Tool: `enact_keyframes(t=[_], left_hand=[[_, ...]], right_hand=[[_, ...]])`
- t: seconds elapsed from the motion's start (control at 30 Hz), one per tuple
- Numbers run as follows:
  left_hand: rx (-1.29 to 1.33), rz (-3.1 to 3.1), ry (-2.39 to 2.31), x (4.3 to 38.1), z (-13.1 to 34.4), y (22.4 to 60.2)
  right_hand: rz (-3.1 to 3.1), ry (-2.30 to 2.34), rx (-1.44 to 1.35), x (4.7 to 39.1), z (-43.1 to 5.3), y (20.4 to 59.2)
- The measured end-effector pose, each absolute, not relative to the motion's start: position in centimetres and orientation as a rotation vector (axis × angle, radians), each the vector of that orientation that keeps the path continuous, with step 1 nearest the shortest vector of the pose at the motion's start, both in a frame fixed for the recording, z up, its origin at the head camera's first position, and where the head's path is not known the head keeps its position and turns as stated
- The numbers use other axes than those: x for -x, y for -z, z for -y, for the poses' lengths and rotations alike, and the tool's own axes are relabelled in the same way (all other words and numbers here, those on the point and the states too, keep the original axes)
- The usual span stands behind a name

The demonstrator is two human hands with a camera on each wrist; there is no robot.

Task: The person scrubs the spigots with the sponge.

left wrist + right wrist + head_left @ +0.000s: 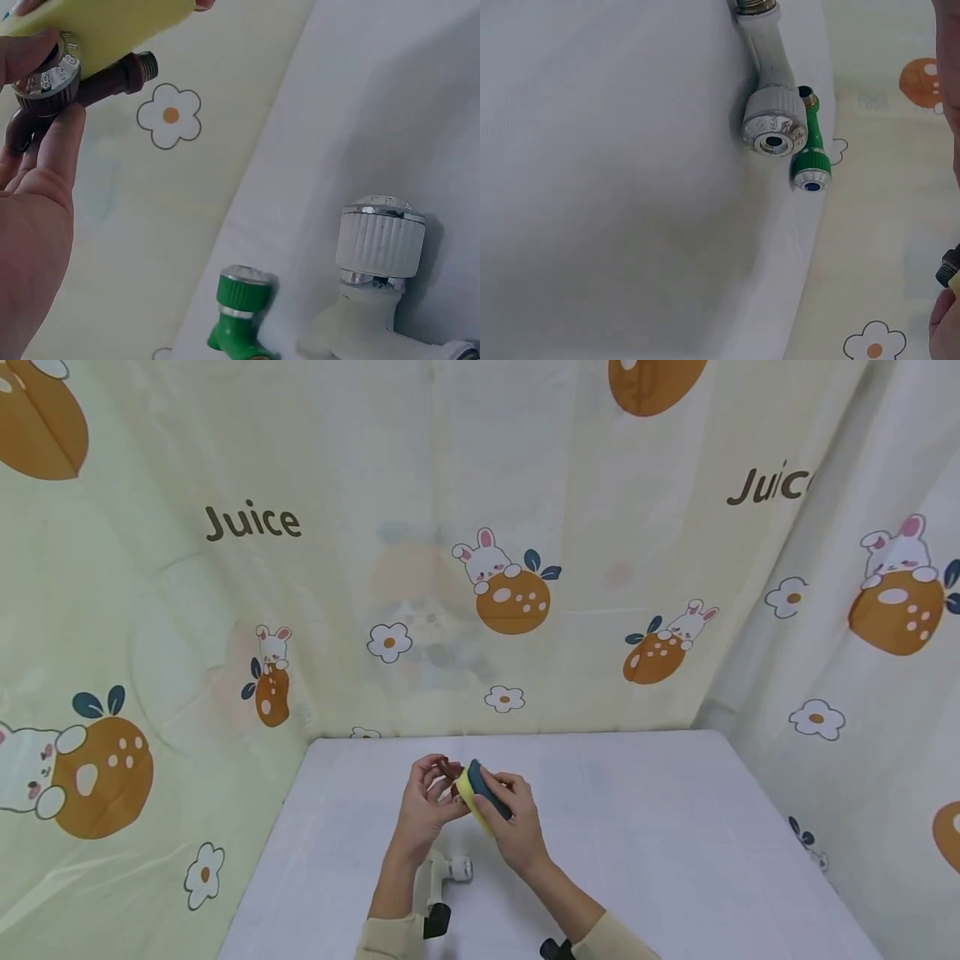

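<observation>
In the head view my left hand grips a dark brown plastic tap with a round silver-topped knob and a threaded end. The left wrist view shows thumb and fingers around the knob. My right hand holds a sponge, yellow on one side and dark teal on the other, between thumb and fingers. The sponge's yellow side lies against the brown tap. Both hands are close together above the white table, and the right hand is mostly out of its own wrist view.
A white tap with a ribbed knob lies on the white-covered table below the hands. Beside it is a smaller green tap, near the table edge. A printed curtain hangs behind and along both sides.
</observation>
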State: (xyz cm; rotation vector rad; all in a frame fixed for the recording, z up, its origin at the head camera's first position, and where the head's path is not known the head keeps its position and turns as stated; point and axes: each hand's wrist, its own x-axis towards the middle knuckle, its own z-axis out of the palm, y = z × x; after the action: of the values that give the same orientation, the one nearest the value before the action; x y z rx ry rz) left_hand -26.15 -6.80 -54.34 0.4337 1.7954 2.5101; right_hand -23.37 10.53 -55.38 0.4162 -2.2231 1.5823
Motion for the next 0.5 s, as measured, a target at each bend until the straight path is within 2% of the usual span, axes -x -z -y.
enact_keyframes(t=[0.5], left_hand=[[-0.537, -2.023, -2.308, 25.1, 6.1, 52.8]], right_hand=[[2.299, -1.357, -0.165, 24.7, -11.3, 55.7]])
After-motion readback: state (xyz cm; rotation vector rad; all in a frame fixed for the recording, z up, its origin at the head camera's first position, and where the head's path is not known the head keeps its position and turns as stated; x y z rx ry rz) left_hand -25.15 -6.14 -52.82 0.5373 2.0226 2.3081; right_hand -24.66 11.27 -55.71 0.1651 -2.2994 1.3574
